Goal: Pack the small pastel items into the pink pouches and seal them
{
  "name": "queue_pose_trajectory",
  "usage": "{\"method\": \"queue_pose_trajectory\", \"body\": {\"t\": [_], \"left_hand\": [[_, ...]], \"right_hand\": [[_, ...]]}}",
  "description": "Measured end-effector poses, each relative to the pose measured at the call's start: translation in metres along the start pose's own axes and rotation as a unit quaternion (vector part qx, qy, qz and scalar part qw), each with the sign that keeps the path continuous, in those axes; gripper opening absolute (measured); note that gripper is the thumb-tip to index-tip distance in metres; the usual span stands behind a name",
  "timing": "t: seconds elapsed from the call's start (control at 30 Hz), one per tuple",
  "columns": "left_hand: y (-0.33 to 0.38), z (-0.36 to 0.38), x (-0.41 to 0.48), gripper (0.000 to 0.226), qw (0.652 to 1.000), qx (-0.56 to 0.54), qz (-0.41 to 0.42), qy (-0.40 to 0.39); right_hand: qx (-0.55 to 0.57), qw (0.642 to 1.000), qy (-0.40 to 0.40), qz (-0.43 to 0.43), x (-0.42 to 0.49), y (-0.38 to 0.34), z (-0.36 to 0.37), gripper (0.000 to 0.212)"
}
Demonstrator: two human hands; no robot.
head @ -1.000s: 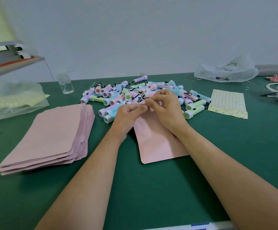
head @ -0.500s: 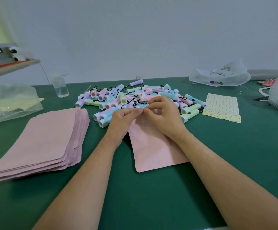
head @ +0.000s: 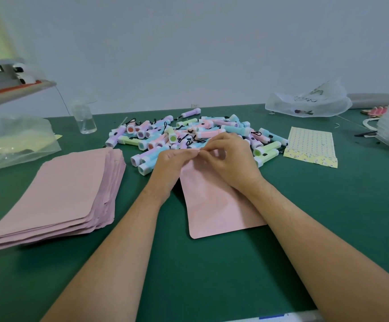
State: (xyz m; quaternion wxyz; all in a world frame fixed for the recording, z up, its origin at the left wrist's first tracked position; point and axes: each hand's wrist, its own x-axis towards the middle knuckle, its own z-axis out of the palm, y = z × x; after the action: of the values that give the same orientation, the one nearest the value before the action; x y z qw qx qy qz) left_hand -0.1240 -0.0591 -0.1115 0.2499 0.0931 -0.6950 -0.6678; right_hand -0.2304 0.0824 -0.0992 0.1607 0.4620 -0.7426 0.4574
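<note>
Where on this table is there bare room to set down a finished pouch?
Bare green mat lies right of the right forearm, nearer than the patterned pouch, and between the forearms, nearer than the held pink pouch. Crowded: the flashlight pile behind it, pouch stack at left.

The dark green felt surface (head: 212, 275) lies bare along its near side and on the right, between the single flat pink pouch (head: 214, 210) and the yellow dotted paper bag (head: 309, 145). A heap of small pastel plastic torches (head: 189, 133) blocks the far middle. A thick stack of flat pink pouches (head: 56, 196) fills the left, and a clear plastic bottle (head: 85, 119) stands behind it.
</note>
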Motion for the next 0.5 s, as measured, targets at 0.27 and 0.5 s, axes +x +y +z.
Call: {"method": "queue_pose_trajectory", "body": {"t": [0.27, 0.5], "left_hand": [[0.003, 0.001, -0.001, 0.023, 1.000, 0.002, -0.027, 0.008], [-0.005, -0.005, 0.002, 0.017, 0.995, 0.054, 0.014, 0.085]], "right_hand": [[-0.030, 0.999, -0.033, -0.022, 0.000, -0.001, -0.006, 0.007], [0.008, 0.981, -0.170, 0.098, 0.004, 0.009, -0.042, 0.015]]}}
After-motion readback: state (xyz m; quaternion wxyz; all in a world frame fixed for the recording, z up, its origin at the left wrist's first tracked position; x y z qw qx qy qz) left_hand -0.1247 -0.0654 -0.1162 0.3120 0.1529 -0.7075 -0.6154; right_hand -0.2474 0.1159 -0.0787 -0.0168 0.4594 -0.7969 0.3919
